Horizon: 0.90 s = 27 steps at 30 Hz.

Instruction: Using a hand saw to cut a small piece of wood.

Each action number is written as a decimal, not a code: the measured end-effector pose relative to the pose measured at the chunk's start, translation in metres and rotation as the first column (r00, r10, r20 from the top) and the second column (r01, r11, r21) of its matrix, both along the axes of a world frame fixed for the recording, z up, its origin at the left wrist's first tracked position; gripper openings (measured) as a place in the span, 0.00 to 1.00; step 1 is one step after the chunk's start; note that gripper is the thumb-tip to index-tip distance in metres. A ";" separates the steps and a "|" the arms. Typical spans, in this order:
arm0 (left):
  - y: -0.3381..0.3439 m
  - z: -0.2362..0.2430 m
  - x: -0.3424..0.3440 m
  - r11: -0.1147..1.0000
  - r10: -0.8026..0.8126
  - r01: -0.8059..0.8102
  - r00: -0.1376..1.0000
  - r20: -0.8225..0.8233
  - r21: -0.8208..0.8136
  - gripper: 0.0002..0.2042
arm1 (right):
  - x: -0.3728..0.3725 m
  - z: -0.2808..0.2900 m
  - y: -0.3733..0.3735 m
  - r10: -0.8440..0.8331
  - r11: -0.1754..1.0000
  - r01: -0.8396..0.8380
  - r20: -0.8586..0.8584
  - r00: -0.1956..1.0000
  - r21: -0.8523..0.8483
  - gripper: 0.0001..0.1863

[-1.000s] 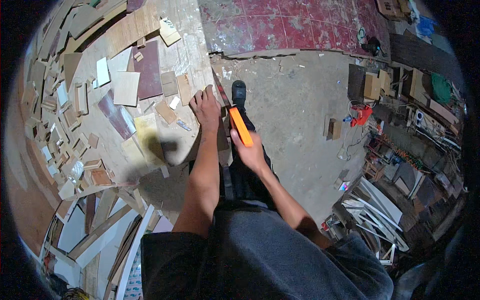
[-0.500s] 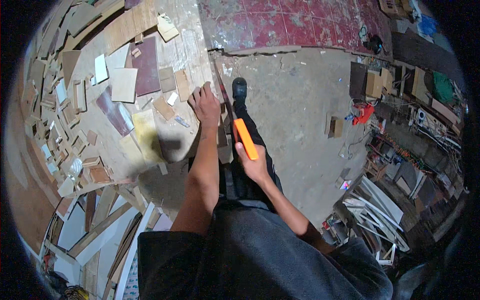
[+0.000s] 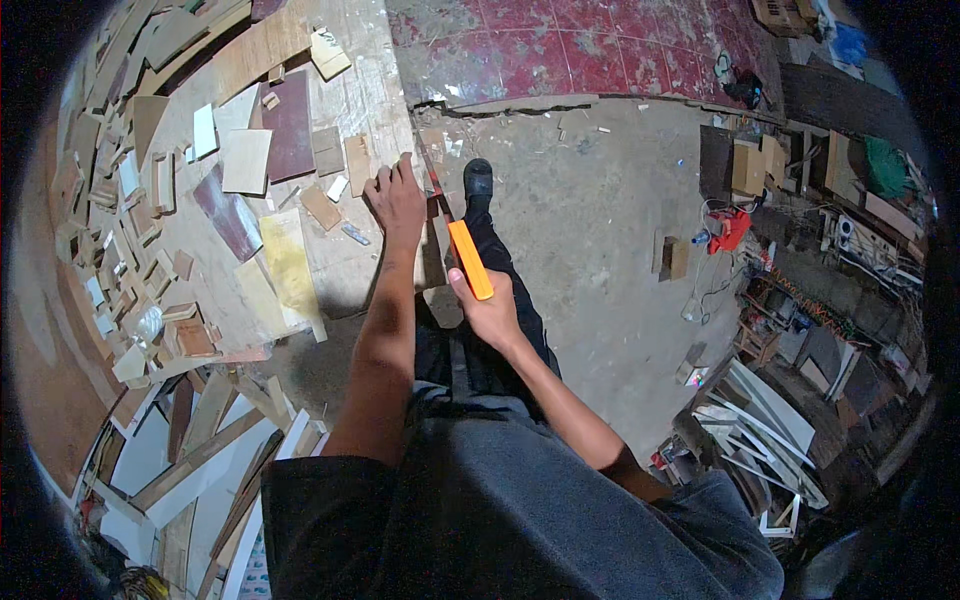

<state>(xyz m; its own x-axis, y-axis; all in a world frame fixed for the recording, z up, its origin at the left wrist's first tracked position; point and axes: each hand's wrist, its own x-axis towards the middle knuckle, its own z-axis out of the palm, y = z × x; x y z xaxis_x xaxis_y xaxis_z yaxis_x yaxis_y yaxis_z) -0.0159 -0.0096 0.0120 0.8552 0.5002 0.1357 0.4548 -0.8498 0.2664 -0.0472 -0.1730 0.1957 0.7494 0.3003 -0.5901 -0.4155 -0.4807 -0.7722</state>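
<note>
My right hand (image 3: 490, 312) grips the orange handle (image 3: 469, 259) of a handsaw, whose dark blade (image 3: 433, 178) points forward along the right edge of the pale plywood work surface (image 3: 365, 85). Just left of the blade, my left hand (image 3: 396, 205) rests on that surface, fingers apart and slightly bent near the edge. Small wooden offcuts (image 3: 357, 160) lie beside it. Whether the blade's teeth touch wood is hard to tell. My black shoe (image 3: 478, 180) shows beyond the saw, on the concrete floor.
Offcuts (image 3: 245, 160) cover the left of the surface, with stacked boards (image 3: 200, 470) below. Concrete floor (image 3: 600, 230) borders red worn tiles (image 3: 560, 55) ahead. Along the right are cartons (image 3: 748, 165), a red item (image 3: 728, 232) with cables, and a pile of white strips (image 3: 760, 420).
The saw moved back toward my body by half a second ago and has since gone forward again. My left hand sits slightly farther left in the picture, along with a small shift of the view.
</note>
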 end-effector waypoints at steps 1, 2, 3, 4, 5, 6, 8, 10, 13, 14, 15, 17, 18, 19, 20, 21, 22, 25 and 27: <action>-0.001 0.001 0.001 1.000 0.000 0.000 1.000 0.000 0.000 0.20 | -0.001 -0.001 0.001 -0.012 1.000 0.012 -0.019 1.000 0.009 0.25; 0.000 -0.001 0.003 1.000 -0.006 0.006 1.000 -0.019 0.023 0.21 | 0.000 -0.001 0.004 -0.022 1.000 0.023 -0.037 0.999 0.020 0.25; 0.000 -0.002 0.005 0.999 -0.011 0.013 0.999 -0.038 0.044 0.22 | 0.000 -0.003 0.003 -0.021 1.000 0.022 -0.036 0.999 0.021 0.25; 0.000 -0.003 0.004 0.999 -0.011 0.012 0.999 -0.037 0.044 0.22 | 0.000 -0.005 0.001 -0.013 1.000 0.013 -0.044 0.999 0.016 0.25; -0.001 -0.004 0.003 1.000 -0.007 0.008 1.000 -0.025 0.029 0.22 | 0.001 -0.005 0.000 -0.003 1.000 0.004 -0.052 0.999 0.012 0.25; -0.001 -0.006 0.002 1.000 -0.003 0.004 1.000 -0.014 0.013 0.22 | 0.000 -0.004 0.000 -0.002 1.000 0.003 -0.051 0.999 0.010 0.25; 0.002 -0.008 0.002 1.000 -0.008 0.008 1.000 -0.024 0.002 0.22 | -0.002 -0.003 0.001 -0.001 1.000 0.002 -0.025 1.000 0.016 0.24; 0.002 -0.010 0.001 1.000 -0.014 0.014 0.999 -0.039 -0.011 0.22 | 0.002 -0.002 -0.001 -0.013 1.000 0.012 -0.030 0.999 -0.007 0.24; 0.001 -0.012 0.004 1.000 -0.008 0.008 0.999 0.051 -0.002 0.21 | 0.007 -0.003 0.000 -0.033 0.999 0.030 -0.065 0.997 -0.043 0.24; 0.000 -0.016 0.004 0.999 0.018 -0.020 0.998 0.059 0.031 0.19 | 0.009 -0.001 0.004 0.010 0.999 -0.012 -0.052 0.999 -0.048 0.24; -0.002 -0.019 0.005 0.997 0.044 -0.048 0.997 0.069 0.065 0.17 | 0.009 0.000 0.008 0.053 0.997 -0.055 -0.038 0.998 -0.052 0.24; 0.000 -0.034 0.002 0.988 0.064 -0.070 0.997 0.048 0.135 0.14 | -0.008 -0.005 0.024 0.106 0.994 -0.106 0.036 0.994 -0.015 0.22; 0.002 -0.037 0.003 0.983 0.058 -0.070 0.996 0.074 0.172 0.13 | -0.005 0.000 0.033 0.129 0.991 -0.128 0.010 0.992 -0.033 0.22; 0.003 -0.040 0.003 0.975 0.051 -0.071 0.994 0.100 0.209 0.13 | 0.000 0.003 0.040 0.151 0.987 -0.151 -0.017 0.988 -0.050 0.22; 0.001 -0.037 0.004 0.976 0.044 -0.068 0.992 0.121 0.206 0.13 | 0.003 0.002 0.041 0.095 0.995 -0.096 -0.039 0.995 -0.034 0.22; -0.001 -0.035 0.005 0.976 0.041 -0.066 0.992 0.122 0.207 0.13 | 0.007 0.001 0.040 0.039 0.999 -0.040 -0.061 0.997 -0.020 0.22; -0.001 -0.032 0.004 0.987 0.055 -0.069 0.993 0.101 0.142 0.14 | 0.012 0.001 0.034 0.021 1.000 -0.021 -0.045 0.999 0.001 0.22; -0.002 -0.013 0.005 0.997 0.074 -0.075 0.996 0.056 0.003 0.16 | 0.026 0.017 0.016 -0.021 0.998 0.014 -0.100 0.995 -0.062 0.23; -0.002 -0.012 0.007 0.997 0.080 -0.079 0.993 0.083 -0.016 0.17 | 0.034 0.019 0.016 0.002 0.996 -0.008 -0.061 0.998 -0.089 0.22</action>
